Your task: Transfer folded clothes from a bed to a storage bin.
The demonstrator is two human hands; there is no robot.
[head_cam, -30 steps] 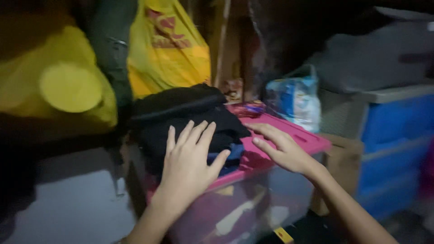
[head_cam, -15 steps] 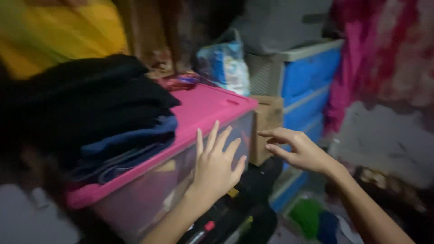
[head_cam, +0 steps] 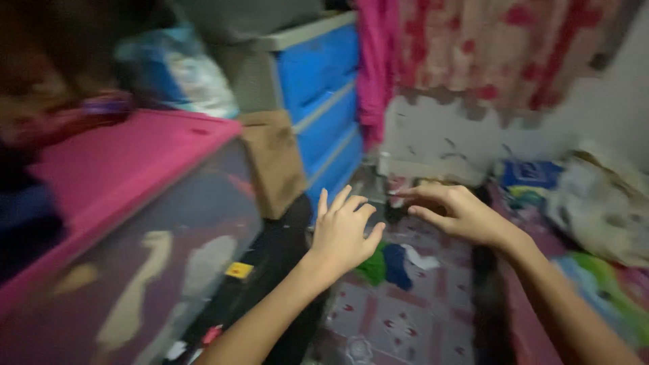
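Left hand [head_cam: 343, 231] and right hand [head_cam: 454, 213] both spread open and empty in mid-air, close together, just above small green and blue cloth pieces [head_cam: 387, 265] on the patterned floor, clear bin with pink lid [head_cam: 128, 169] left of them, blue drawer unit [head_cam: 324, 101] beyond.

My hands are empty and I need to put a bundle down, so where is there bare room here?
The pink lid of the clear bin is bare toward its near right corner; its far left holds dark clothes. The patterned floor below the left hand is open. Crowded: green and blue cloths under the hands, bags beyond the right hand.
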